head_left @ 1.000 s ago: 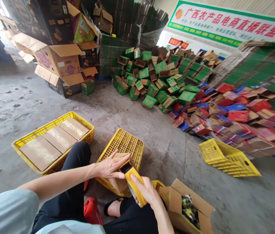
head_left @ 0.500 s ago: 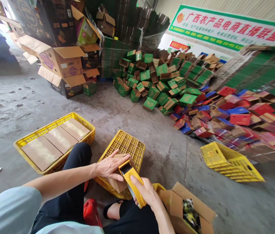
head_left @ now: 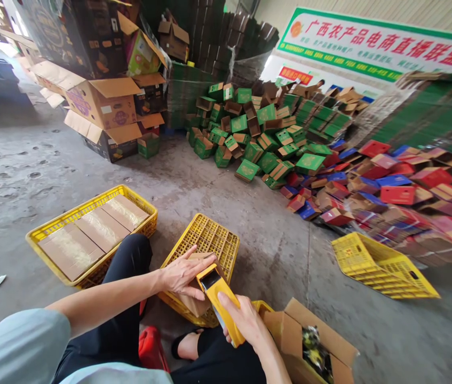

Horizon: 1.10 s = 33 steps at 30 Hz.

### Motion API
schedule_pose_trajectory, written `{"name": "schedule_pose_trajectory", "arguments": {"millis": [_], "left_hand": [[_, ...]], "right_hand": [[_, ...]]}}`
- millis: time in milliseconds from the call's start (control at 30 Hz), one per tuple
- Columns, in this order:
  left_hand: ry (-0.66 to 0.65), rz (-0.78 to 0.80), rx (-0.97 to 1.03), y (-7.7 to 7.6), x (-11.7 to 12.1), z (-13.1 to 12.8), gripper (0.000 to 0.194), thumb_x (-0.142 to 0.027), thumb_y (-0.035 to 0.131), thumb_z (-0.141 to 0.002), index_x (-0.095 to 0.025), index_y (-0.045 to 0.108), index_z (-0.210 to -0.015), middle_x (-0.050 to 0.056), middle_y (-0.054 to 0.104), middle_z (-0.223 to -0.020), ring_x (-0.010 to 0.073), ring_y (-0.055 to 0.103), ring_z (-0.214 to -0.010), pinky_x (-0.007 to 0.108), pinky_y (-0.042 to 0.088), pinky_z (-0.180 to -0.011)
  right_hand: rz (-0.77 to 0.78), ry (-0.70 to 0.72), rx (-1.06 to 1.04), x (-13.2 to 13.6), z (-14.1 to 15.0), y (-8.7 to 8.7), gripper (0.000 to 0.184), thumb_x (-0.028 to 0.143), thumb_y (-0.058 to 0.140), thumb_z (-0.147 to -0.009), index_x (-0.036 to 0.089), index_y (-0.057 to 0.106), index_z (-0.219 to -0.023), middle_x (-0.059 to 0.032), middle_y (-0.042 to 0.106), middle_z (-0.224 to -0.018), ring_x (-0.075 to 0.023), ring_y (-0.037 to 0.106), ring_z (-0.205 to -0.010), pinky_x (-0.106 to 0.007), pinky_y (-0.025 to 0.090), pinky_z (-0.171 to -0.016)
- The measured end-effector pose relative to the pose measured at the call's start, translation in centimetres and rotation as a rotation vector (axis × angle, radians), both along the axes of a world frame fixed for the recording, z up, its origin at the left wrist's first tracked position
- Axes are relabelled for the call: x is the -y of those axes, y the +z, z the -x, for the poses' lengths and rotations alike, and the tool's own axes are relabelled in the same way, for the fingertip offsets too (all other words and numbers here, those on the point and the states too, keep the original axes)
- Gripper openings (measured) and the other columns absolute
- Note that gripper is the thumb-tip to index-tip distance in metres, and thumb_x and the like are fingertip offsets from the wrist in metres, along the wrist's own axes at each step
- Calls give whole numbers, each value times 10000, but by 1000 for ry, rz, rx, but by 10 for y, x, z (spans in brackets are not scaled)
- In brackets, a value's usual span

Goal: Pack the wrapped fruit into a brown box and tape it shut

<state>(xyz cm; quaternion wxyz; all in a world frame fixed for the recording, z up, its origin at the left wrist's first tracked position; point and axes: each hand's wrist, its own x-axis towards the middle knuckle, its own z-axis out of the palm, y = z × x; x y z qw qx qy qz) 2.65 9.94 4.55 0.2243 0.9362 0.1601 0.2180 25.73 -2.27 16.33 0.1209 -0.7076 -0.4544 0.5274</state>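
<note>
My left hand (head_left: 185,274) lies flat on top of a small brown cardboard box (head_left: 196,304), fingers stretched and thumb apart. The box rests on an upturned yellow plastic crate (head_left: 209,232), whose slatted base faces up. My right hand (head_left: 244,320) is wrapped round a yellow hand-held tape dispenser (head_left: 226,306) with a dark opening at its front end. That front end is close to the box's right edge, by my left fingertips; I cannot tell whether it touches. The dispenser's underside and most of the box are hidden.
On the left, a yellow crate (head_left: 151,213) holds three taped cardboard boxes (head_left: 101,229). An open carton (head_left: 290,325) with dark wrapped contents stands at my right. Another yellow crate (head_left: 381,266) lies tipped on the floor. Behind are heaped green boxes (head_left: 247,169) and red and blue boxes (head_left: 397,194).
My right hand and the tape dispenser have shifted slightly right and down in view. My left hand stays flat on the box. The whole view has moved a little.
</note>
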Motion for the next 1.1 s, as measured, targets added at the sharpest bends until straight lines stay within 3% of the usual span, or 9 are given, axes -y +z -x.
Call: {"name": "schedule_pose_trajectory", "arguments": {"millis": [200, 367, 567, 833, 1100], "left_hand": [[101, -25, -11, -7, -24, 20, 1203, -879, 494, -947, -207, -93, -1755, 228, 349, -1738, 369, 451, -1566, 559, 125, -1352], [23, -48, -65, -6, -44, 42, 1235, -907, 527, -901, -222, -33, -1764, 206, 303, -1764, 392, 361, -1612, 555, 162, -1343], [-28, -109, -71, -3, -45, 43, 1196, -909, 493, -913, -255, -35, -1762, 197, 282, -1772, 395, 331, -1625, 572, 84, -1343], [-28, -131, -57, -6, -45, 43, 1233, -934, 493, -885, -246, -37, -1761, 209, 296, -1764, 391, 341, -1621, 550, 92, -1340], [-69, -101, -69, -1, -44, 40, 1218, -936, 505, -879, -256, 22, -1766, 192, 310, -1763, 380, 335, -1625, 548, 96, -1338]], "right_hand": [[0, -44, 24, 13, -10, 0, 521, 724, 548, -965, 217, 612, -866, -18, 690, -542, -188, 689, -474, -239, 533, -467], [13, -132, -10, 21, -20, -7, 533, 747, 630, -905, 216, 603, -866, 4, 658, -542, -170, 657, -476, -235, 512, -468], [-6, -149, -31, 21, -21, -4, 542, 752, 626, -911, 211, 598, -895, 19, 642, -568, -163, 646, -472, -238, 498, -443], [39, -182, -49, 23, -18, 19, 487, 693, 671, -922, 207, 632, -918, 3, 651, -575, -167, 651, -495, -231, 491, -461], [66, -76, -1, 21, -24, 25, 583, 785, 625, -900, 203, 604, -933, 16, 661, -553, -176, 660, -492, -244, 508, -473]]}}
